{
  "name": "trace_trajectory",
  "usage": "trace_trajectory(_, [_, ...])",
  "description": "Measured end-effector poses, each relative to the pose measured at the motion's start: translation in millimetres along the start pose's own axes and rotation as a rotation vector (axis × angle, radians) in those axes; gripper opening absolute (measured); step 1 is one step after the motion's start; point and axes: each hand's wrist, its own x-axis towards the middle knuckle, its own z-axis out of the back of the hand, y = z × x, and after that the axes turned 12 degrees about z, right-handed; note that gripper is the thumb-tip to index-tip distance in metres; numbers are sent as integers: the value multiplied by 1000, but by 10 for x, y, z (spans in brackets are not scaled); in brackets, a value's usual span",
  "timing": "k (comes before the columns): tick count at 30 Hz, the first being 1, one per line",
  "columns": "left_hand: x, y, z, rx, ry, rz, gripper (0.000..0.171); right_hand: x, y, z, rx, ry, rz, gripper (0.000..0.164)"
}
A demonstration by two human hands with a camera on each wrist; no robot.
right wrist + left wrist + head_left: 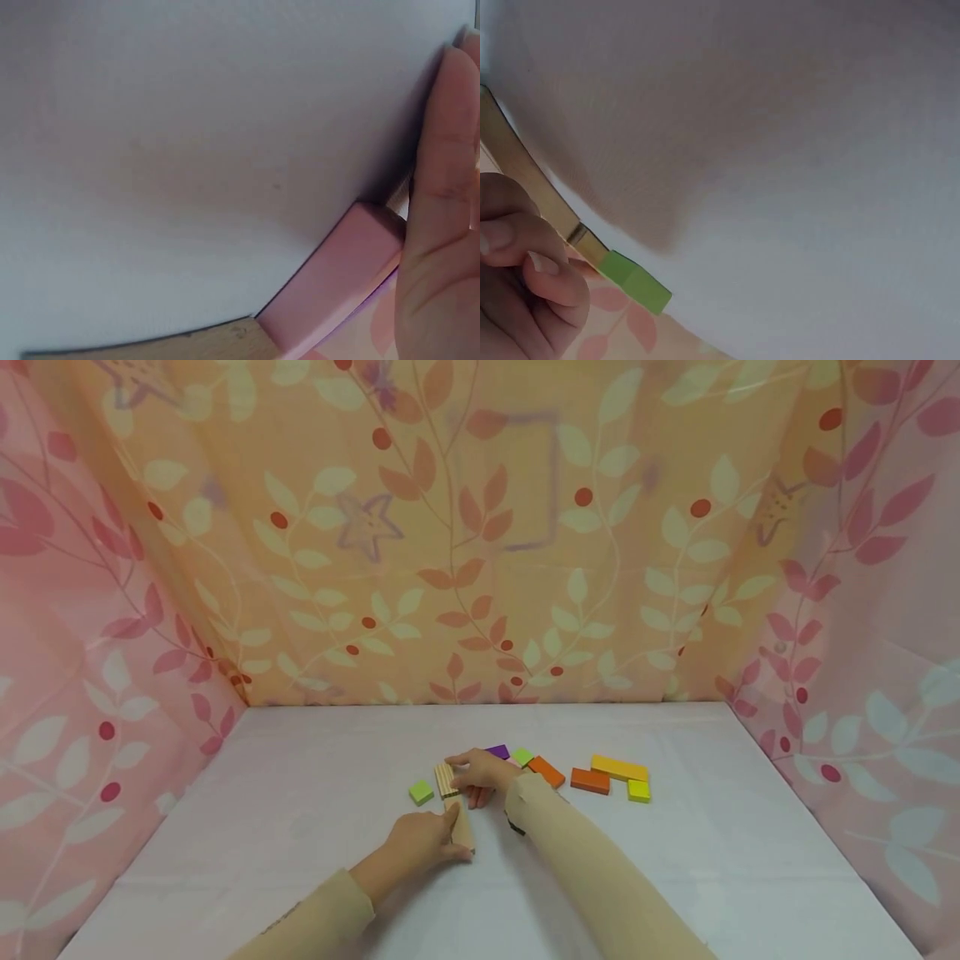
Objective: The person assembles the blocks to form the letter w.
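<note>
Near the middle of the white table, my left hand [423, 837] holds a plain wooden block [461, 828], thumb at its near end and a finger by its far end. Just beyond that block, end to end with it, lies a ridged wooden block [446, 781]. My right hand [487, 771] pinches the ridged block between thumb and index finger; its other fingers point down to the table. A light green block [421, 792] lies left of the ridged one. In the right wrist view, a pink block [337, 277] shows beside the right hand.
Right of my right hand lie two orange blocks [590, 781], a long yellow-orange block [619, 767] and a small yellow block [639, 791]. Behind that hand are a purple block [497, 752] and another green block [522, 757]. Leaf-patterned curtains [450, 568] enclose the table.
</note>
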Motion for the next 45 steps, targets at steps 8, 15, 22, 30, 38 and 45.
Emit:
trace_trajectory(8, [-7, -8, 3, -4, 2, 45, 81, -15, 6, -6, 26, 9, -19, 51])
trace_trajectory(15, [-12, -13, -6, -2, -2, 75, 80, -27, 2, -6, 19, 7, -26, 51])
trace_trajectory(22, [-15, -32, -20, -9, 18, 135, 85, -27, 4, -5, 17, 7, -36, 51])
trace_trajectory(30, [-15, -41, -24, -9, 26, 160, 85, -21, 2, -12, 4, 2, -44, 52])
trace_trajectory(38, [-20, -40, -30, -20, 34, 163, 86, 0, 0, -18, -9, -3, -49, 55])
trace_trajectory(45, [-62, -47, -42, -13, -18, 124, 81, -26, 12, -26, -6, -4, -44, 54])
